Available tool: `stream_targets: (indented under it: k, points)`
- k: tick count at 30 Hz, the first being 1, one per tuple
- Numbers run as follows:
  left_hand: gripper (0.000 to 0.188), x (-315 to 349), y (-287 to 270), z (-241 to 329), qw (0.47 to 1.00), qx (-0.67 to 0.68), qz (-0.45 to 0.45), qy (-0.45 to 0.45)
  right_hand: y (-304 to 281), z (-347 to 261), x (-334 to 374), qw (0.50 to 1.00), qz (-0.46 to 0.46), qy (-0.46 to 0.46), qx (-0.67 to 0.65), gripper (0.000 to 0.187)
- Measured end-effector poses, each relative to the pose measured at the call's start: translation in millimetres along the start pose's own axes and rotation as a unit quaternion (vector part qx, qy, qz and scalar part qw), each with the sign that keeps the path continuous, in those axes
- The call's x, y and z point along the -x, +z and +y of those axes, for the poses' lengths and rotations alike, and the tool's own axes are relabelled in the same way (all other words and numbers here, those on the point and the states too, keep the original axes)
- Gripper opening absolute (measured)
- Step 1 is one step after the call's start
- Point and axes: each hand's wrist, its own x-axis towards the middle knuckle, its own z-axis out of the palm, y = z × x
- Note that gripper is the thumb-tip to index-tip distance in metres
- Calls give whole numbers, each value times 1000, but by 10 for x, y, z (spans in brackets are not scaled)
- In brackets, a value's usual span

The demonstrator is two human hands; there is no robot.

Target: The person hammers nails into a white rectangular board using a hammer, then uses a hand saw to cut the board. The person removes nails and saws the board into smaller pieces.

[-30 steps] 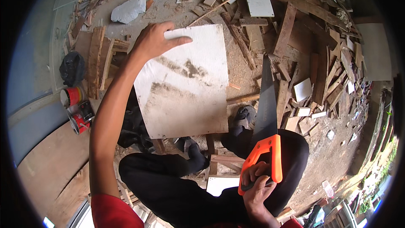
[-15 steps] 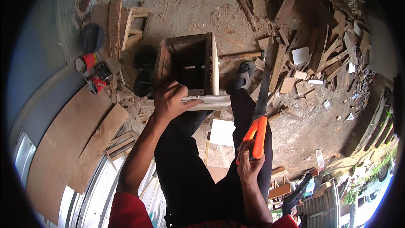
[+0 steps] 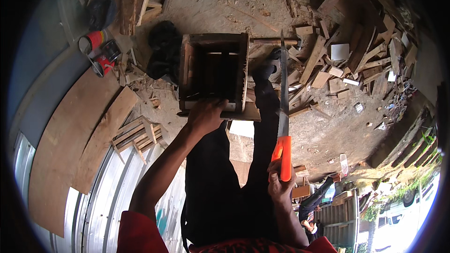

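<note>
The left hand (image 3: 205, 117) is on the board (image 3: 252, 112), near side of the wooden box (image 3: 245, 65) — gripping or not, I cannot tell. The right hand (image 3: 281, 179) grasps the saw (image 3: 284, 152), apart from the board. All 4 box sides seem joined — top uncovered, no sawing under way.

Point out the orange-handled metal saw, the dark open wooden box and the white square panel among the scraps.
Orange-handled metal saw (image 3: 284, 103): head view, middle of the blade.
Dark open wooden box (image 3: 215, 37): head view, its far rim.
White square panel (image 3: 340, 52): head view, middle of its face.
</note>
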Motion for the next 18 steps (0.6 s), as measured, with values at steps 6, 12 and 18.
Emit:
stream_targets:
  k: [6, 12, 18]
  points:
    - [41, -43, -27, 2, 1000, 2, 4, -15, -15, -112, -76, 1000, 7, -5, 23, 30]
    - [45, -219, -458, -4, 994, -60, 85, -32, -94, -276, -306, 987, 24, -28, 159, 32]
    - [64, -1320, -937, -381, 965, -75, 246, -40, -179, -397, -894, 964, 20, -77, 252, 39]
